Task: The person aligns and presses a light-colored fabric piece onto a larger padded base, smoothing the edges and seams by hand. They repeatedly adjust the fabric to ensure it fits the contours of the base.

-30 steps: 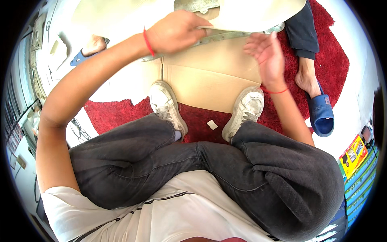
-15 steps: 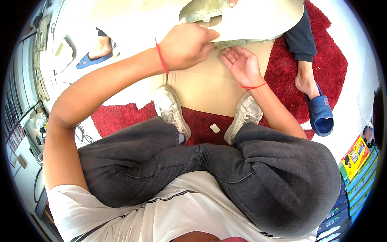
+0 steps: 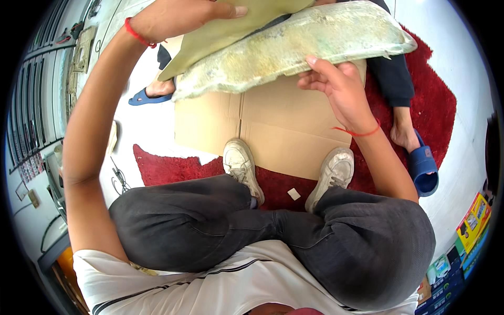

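At the top left, my left hand (image 3: 176, 20) grips a thin olive-green sheet (image 3: 226, 32), its thumb lying on the near face and its other fingers mostly out of sight. Beneath the sheet extends a long, pale panel (image 3: 299, 50) with a rough, green-and-brown mottled face and a ragged rim. My right hand (image 3: 344, 92) pinches the panel's near edge, thumb on top and fingers curled below. The sheet stands raised from the panel along its upper side. A bit of another person's hand shows at the top edge, largely cut off.
Flattened cardboard (image 3: 289, 121) lies under the panel, over a red rug (image 3: 176, 169). A small white piece (image 3: 293, 194) rests between my shoes. Another person's feet in blue slides (image 3: 422, 168) flank the cardboard. Boxes (image 3: 472, 220) stand at the lower right, and a cable (image 3: 121, 181) lies at left.
The sheet and panel have tilted, so the panel's mottled face now shows broadly. My left hand has moved up and left with the sheet; my right hand has closed from an open palm onto the panel's edge.
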### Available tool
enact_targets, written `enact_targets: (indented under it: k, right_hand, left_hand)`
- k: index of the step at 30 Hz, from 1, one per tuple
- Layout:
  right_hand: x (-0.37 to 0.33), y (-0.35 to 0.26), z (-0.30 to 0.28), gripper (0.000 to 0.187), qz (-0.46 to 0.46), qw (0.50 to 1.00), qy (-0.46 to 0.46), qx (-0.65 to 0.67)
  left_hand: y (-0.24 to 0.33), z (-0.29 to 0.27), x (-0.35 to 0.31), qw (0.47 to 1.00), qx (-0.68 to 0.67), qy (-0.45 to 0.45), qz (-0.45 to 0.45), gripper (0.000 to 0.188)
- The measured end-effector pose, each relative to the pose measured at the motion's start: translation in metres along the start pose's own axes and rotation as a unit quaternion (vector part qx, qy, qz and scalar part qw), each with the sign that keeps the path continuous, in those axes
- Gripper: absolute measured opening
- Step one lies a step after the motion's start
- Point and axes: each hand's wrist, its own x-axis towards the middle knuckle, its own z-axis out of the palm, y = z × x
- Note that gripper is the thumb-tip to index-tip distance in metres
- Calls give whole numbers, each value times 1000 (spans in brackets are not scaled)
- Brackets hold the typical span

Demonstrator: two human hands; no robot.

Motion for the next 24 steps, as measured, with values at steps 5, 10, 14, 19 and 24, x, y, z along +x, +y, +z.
enact_targets:
  k: [5, 10, 14, 19, 24]
  right_hand:
    - [-11, -13, 2, 33, 33, 999, -16, 11]
    - [-13, -11, -7, 35, 49, 998, -3, 27]
    - [-12, 0, -3, 39, 22, 997, -68, 23]
    - [-16, 13, 0, 39, 7, 995, -18, 97]
    - [-13, 31, -13, 39, 4, 994, -9, 107]
  left_hand:
    - [-16, 5, -8, 996, -67, 15, 64, 33]
    - [-27, -1, 7, 978, -99, -126, 132, 68]
    - [-35, -8, 31, 951, -198, -234, 44, 75]
    - [-24, 7, 60, 936, -314, -160, -13, 47]
    - [-26, 17, 86, 967, -248, -54, 29, 42]
